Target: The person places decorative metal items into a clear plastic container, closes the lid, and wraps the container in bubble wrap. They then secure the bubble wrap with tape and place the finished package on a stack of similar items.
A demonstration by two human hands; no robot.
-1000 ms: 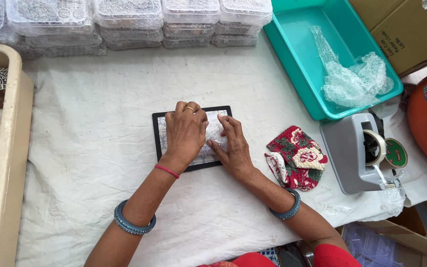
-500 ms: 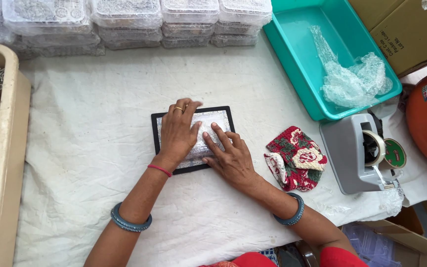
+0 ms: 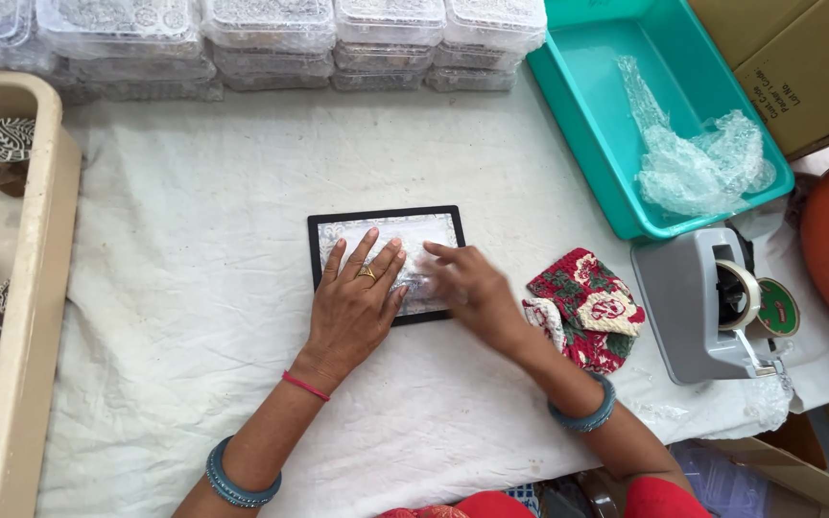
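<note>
Now the left hand point(image 3: 355, 309) lies flat, fingers spread, on the black-framed tray point(image 3: 386, 219). The right hand point(image 3: 467, 293), blurred, presses beside it; neither grips.

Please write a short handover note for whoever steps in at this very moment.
Left hand: flat, palm down on the black-framed tray with its clear wrapped piece, mid-cloth.
Right hand: blurred, fingers on the same piece at the tray's right side.
Nearby: patterned pouch to the right, tape dispenser beyond, bubble wrap in the teal bin.
Done: piece lies wrapped on the tray.
Left: no tape seen on it yet.
</note>
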